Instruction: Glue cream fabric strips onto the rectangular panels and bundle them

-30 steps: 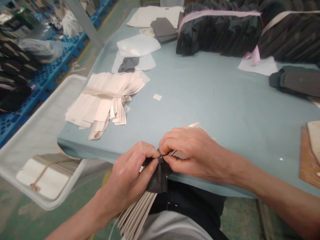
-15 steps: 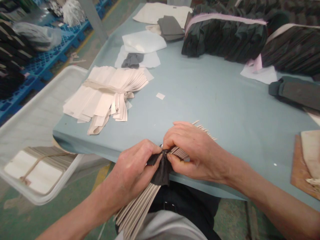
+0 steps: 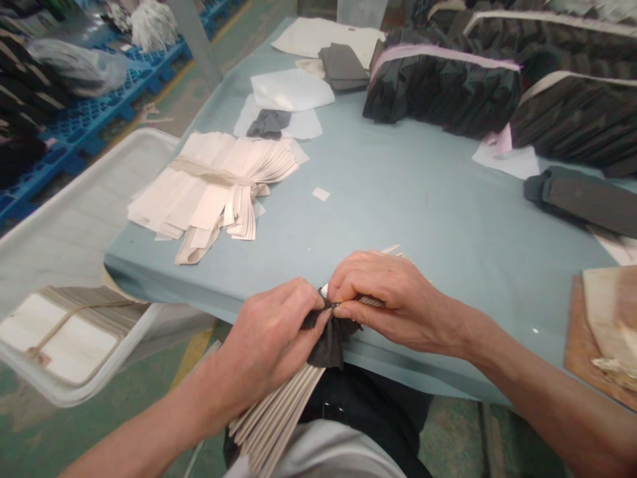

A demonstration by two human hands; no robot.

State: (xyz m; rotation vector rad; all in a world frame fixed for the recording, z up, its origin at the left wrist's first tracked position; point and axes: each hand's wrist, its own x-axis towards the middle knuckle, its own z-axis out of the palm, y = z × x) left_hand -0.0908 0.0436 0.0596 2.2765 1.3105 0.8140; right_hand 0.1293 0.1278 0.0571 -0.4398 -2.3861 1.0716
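At the near edge of the table, a dark cloth strip (image 3: 326,345) goes around a bundle of beige fabric pieces (image 3: 281,411), and its ends are gathered in a knot. My left hand (image 3: 281,328) pinches the dark strip at the left of the knot. From the other side, my right hand (image 3: 388,299) pinches the strip between thumb and fingers. The bundle's lower part hangs over the table edge against my lap; its far tips show past my right hand. My fingers partly hide the knot.
A tied stack of cream pieces (image 3: 209,186) lies on the blue-green table (image 3: 388,192). Dark bundles (image 3: 442,89) stand at the back right. A white tub (image 3: 74,392) with a tied stack is at the left. A brown board (image 3: 577,338) lies at the right.
My right fingers have drawn closer together at the knot, and the hand now covers more of the bundle's far end. The view has shifted slightly.
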